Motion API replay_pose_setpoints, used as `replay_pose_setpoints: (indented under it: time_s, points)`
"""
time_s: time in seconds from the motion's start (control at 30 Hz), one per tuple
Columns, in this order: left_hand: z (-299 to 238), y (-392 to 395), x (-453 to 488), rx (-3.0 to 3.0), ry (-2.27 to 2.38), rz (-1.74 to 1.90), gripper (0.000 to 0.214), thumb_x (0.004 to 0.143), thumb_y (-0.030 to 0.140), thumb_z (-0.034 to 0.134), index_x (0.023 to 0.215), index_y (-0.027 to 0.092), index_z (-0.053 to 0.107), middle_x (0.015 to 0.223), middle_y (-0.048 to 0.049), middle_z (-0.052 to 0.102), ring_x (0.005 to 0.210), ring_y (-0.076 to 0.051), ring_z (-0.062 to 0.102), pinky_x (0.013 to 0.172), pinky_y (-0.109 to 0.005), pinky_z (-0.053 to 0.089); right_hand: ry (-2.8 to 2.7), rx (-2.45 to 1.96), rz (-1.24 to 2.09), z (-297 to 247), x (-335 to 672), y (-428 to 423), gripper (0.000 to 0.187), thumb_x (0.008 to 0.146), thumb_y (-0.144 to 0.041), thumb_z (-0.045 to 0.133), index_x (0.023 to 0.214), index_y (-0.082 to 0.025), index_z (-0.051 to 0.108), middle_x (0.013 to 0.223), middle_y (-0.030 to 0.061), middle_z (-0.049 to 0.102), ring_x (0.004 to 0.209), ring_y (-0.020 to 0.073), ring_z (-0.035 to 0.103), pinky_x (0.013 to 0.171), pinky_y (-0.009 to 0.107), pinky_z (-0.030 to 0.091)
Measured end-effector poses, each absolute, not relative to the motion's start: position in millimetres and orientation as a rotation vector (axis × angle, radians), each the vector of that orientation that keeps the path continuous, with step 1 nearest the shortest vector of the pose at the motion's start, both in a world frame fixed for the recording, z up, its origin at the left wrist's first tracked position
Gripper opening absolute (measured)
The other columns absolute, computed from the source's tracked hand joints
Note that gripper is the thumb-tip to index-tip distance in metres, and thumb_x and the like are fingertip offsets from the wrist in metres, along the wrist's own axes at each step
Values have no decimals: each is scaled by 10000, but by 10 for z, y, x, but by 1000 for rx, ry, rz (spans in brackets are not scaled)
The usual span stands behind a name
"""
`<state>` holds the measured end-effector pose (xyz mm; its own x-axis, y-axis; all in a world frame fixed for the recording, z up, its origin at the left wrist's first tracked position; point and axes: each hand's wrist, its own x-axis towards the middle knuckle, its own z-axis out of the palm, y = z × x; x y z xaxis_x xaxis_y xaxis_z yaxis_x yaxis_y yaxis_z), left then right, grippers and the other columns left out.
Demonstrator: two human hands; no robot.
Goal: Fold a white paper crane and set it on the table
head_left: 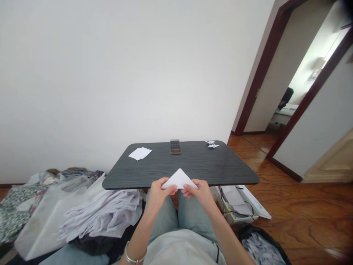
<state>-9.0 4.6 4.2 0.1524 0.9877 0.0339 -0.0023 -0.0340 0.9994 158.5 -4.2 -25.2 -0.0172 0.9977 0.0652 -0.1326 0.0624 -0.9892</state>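
Observation:
A sheet of white paper (179,179), folded into a triangle with its peak pointing away from me, is held at the near edge of the dark table (154,169). My left hand (161,190) pinches its left corner, thumb on top and fingers curled beneath. At the right corner my right hand (199,190) grips it the same way. Both hands are just off the table's front edge, above my lap. Toward the back right of the table sit two white paper cranes (213,145). White paper sheets (140,153) lie overlapping at the back left.
A small transparent box (175,147) stands at the table's back middle, near the wall. Folded white cloth (107,213) and plastic bags are piled on the left. To the right are a box with papers and cables (237,204) and a black-lined bin (261,246) of paper scraps.

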Motion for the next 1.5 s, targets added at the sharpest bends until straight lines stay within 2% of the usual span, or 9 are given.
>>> replay_pose_setpoints:
  time_s: [0.1,0.27,0.47,0.77,1.0,1.13,1.2,1.33,1.5]
  points:
    - [25,58,-104,1282,1101,1125,223,587,277,737,740,128,670,642,-22,697,606,-185,670,559,-251,535,-1150,-1061,1229,-260,1587,-43,346,596,-470,722,626,-132,650,591,77,710,458,158,637,424,219,475]
    - [-23,111,-165,1200,1087,1170,317,575,295,753,814,104,669,664,-56,715,591,-178,671,564,-250,535,-1133,-1055,1225,-286,1605,-34,374,603,-497,708,663,-132,649,601,82,714,467,164,644,428,222,480]
    - [-12,153,-254,1137,1116,1278,338,560,293,764,818,100,662,568,-32,689,562,-164,663,565,-241,537,-1062,-1034,1207,-326,1618,-15,337,627,-460,711,659,-135,631,601,79,713,473,150,642,422,200,464]
    - [-18,128,-201,1117,1067,1337,352,553,270,768,842,102,655,640,-40,690,616,-151,654,560,-223,536,-1008,-1030,1202,-329,1610,-14,326,628,-445,717,675,-134,633,606,77,711,484,154,640,427,205,458]
    - [1,100,-108,1063,1026,1421,372,562,292,758,868,115,639,644,-19,668,625,-144,645,565,-228,535,-1181,-1028,1220,-286,1572,-39,355,636,-464,695,739,-125,681,645,80,715,573,197,653,511,257,466]
    - [27,108,-162,1154,1015,1320,308,586,280,745,829,114,653,633,-31,682,600,-138,639,566,-224,526,-1297,-941,1229,-298,1588,-23,364,639,-431,705,846,-132,694,775,63,721,680,213,643,611,290,465]
    - [31,107,-183,1206,997,1252,276,598,272,738,809,113,658,611,-32,682,582,-134,636,573,-225,523,-1271,-925,1236,-325,1607,-4,365,658,-433,691,864,-131,677,779,55,713,661,198,626,599,280,452]
    - [22,103,-188,1271,956,1177,248,635,274,711,817,112,669,653,-51,695,601,-134,635,587,-227,523,-1232,-988,1171,-387,1659,33,345,667,-483,663,658,-144,602,566,-4,621,483,127,515,460,219,351]
    - [14,97,-152,1216,966,1287,282,651,277,699,877,116,653,760,-62,689,680,-144,640,609,-235,534,-1298,-1007,1120,-404,1689,49,352,681,-466,654,567,-159,524,496,-40,508,457,96,431,446,204,292]
